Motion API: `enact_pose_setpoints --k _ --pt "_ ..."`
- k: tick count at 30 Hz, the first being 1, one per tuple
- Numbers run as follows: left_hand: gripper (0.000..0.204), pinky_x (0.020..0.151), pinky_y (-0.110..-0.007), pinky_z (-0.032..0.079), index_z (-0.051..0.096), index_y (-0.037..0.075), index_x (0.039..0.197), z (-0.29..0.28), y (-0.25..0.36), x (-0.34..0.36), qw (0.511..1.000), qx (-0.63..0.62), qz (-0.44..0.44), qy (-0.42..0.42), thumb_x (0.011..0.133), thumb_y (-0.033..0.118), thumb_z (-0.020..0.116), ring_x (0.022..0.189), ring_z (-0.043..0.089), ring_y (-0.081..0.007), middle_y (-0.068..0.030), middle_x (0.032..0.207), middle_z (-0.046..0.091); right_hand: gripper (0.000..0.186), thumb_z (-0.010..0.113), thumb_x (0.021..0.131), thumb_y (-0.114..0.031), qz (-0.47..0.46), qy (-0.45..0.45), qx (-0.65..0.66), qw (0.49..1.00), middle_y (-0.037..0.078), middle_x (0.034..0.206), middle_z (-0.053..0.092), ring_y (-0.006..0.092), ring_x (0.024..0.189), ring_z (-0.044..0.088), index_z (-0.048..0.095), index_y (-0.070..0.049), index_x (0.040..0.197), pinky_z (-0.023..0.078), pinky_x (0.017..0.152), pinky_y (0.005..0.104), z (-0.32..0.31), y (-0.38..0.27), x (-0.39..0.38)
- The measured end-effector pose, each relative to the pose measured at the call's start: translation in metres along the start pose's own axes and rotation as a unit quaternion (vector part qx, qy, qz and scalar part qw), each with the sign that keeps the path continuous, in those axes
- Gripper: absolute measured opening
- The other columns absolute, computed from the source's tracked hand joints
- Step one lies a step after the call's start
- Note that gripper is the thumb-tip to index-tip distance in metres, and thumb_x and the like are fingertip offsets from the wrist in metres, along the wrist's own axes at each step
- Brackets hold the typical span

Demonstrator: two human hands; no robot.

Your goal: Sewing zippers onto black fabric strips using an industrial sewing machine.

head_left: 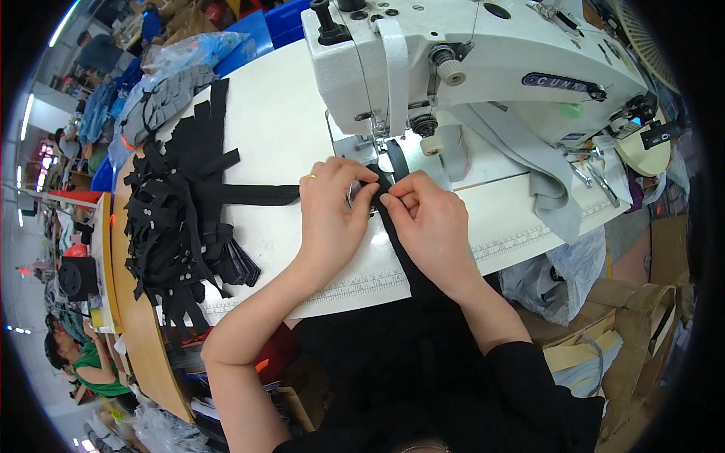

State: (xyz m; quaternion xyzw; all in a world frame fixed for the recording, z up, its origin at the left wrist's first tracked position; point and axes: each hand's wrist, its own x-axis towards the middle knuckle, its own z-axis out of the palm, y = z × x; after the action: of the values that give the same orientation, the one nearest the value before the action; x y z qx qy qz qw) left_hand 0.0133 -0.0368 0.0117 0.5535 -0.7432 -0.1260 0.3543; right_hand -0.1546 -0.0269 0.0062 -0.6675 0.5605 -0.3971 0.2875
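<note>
Under the needle of a white sewing machine (491, 53), both hands work on a narrow black fabric strip (396, 234). My left hand (336, 200) pinches the strip just in front of the presser foot (385, 155). Close on its right, my right hand (427, 219) grips the same strip between thumb and fingers. The strip hangs over the table's front edge toward my lap. Another black strip (260, 195) runs from my left hand to a heap of black strips (177, 211) on the left of the table.
Grey fabric (529, 166) drapes over the table's front edge at the right. Scissors (600, 181) lie beside it. A plastic bag (559, 275) and a cardboard box (630, 340) stand below right. Grey folded cloth (170, 98) lies back left. A person in green (98, 362) is far left.
</note>
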Motion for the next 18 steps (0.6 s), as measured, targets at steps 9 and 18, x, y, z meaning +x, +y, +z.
enact_pose_setpoints --k 9,18 --pt "0.028 0.109 -0.044 0.036 0.074 0.002 0.120 0.004 -0.001 -0.014 0.997 0.025 0.066 -0.019 0.093 0.006 0.070 0.110 0.060 -0.0258 -0.0082 0.124 0.066 0.020 0.080 0.087 -0.017 -0.094 0.078 -0.165 0.979 0.009 0.089 0.068 0.0296 0.087 0.065 0.067 -0.006 0.098 0.053 0.067 0.0428 -0.005 -0.006 -0.004" --pt "0.033 0.121 -0.059 0.020 0.070 0.003 0.128 -0.004 0.001 -0.021 0.997 0.011 0.056 -0.060 0.097 0.010 0.068 0.128 0.058 -0.0282 -0.0079 0.131 0.064 0.019 0.077 0.089 -0.008 0.041 0.020 0.052 0.998 0.008 0.074 0.066 0.0249 0.072 0.067 0.063 -0.003 0.100 0.053 0.064 0.0371 -0.008 -0.003 0.001"
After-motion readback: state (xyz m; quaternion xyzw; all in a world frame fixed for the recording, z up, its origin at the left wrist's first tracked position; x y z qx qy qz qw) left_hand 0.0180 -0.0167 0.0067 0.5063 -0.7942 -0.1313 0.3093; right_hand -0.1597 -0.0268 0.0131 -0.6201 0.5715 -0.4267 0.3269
